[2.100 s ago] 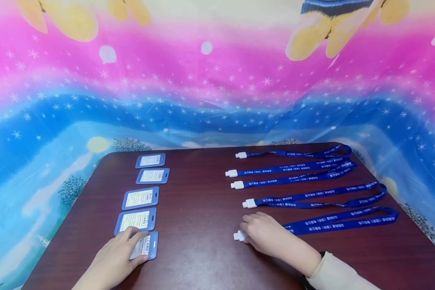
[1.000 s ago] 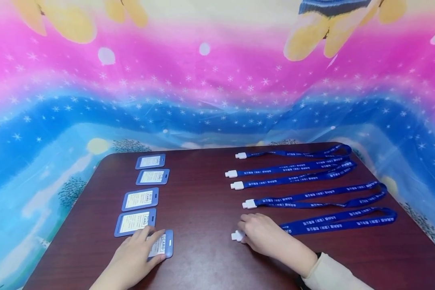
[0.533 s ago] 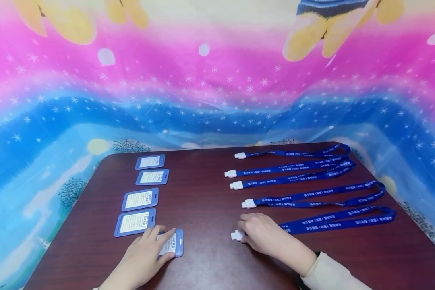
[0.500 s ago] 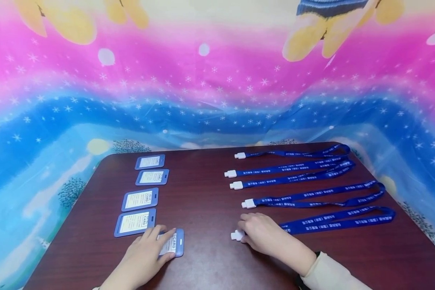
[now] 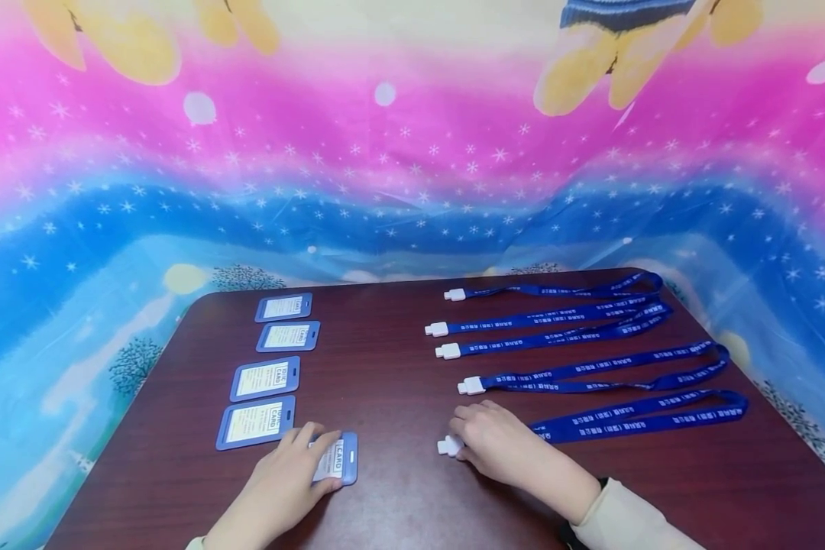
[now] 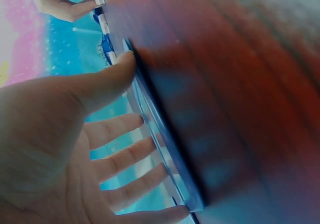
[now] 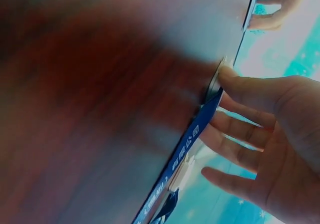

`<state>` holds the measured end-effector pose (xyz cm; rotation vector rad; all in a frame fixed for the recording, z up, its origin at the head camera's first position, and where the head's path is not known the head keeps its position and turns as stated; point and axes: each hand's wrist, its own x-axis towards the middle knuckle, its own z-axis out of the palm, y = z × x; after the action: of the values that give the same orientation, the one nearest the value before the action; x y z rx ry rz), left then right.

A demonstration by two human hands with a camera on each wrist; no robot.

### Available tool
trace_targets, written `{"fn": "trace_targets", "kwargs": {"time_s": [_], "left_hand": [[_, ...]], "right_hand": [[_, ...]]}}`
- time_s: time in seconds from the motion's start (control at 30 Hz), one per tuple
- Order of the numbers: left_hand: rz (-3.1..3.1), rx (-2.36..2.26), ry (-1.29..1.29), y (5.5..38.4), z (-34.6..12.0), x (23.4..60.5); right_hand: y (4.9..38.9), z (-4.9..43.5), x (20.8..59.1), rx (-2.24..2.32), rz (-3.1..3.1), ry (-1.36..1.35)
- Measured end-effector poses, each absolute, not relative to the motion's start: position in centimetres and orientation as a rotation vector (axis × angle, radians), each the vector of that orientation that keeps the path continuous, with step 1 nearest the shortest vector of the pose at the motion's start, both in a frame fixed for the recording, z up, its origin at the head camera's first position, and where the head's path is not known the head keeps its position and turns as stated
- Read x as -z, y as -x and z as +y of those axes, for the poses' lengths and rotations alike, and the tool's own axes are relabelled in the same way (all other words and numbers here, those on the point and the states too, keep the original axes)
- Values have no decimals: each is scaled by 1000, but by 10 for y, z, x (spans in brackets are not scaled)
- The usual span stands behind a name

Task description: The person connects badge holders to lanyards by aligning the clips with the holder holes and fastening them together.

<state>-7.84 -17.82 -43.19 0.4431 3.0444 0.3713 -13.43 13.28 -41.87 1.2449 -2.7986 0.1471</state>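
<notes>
In the head view my left hand (image 5: pixel 282 477) grips a blue ID card holder (image 5: pixel 347 461) at the near end of the left column, thumb on the near edge and fingers on the far one. The left wrist view shows that card holder (image 6: pixel 169 136) edge-on, flat on the table, between thumb and spread fingers. My right hand (image 5: pixel 498 441) pinches the nearest blue lanyard (image 5: pixel 660 420) by its white plastic clip (image 5: pixel 447 446). In the right wrist view the thumb lies on the clip, and the printed strap (image 7: pixel 184 146) trails away beneath the fingers.
Several more card holders (image 5: pixel 257 422) lie in a column on the left of the dark wooden table (image 5: pixel 385 397). Further lanyards (image 5: pixel 605 372) lie looped on the right, white clips facing left. A colourful printed cloth (image 5: pixel 412 153) hangs behind the table.
My left hand has slid the nearest card holder rightward, away from its column. The right hand has stayed nearly in place, the lanyard clip shifting only slightly left.
</notes>
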Motion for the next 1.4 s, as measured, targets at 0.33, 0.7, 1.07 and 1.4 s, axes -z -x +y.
{"fn": "trace_targets", "kwargs": {"time_s": [0.33,0.7,1.07,1.4], "left_hand": [[3028,-394,-437,81,-178,432],[3098,-353,-486,82,-180,433],[3090,-358,-507,83,-183,434],[3080,-335,-500,84,-184,432]], "right_hand": [[132,124,418,-136,-2822,-1203],[134,113,417,-56,-2771,-1252],[134,95,418,-22,-2731,-1283],[133,67,417,34,-2710,-1299]]}}
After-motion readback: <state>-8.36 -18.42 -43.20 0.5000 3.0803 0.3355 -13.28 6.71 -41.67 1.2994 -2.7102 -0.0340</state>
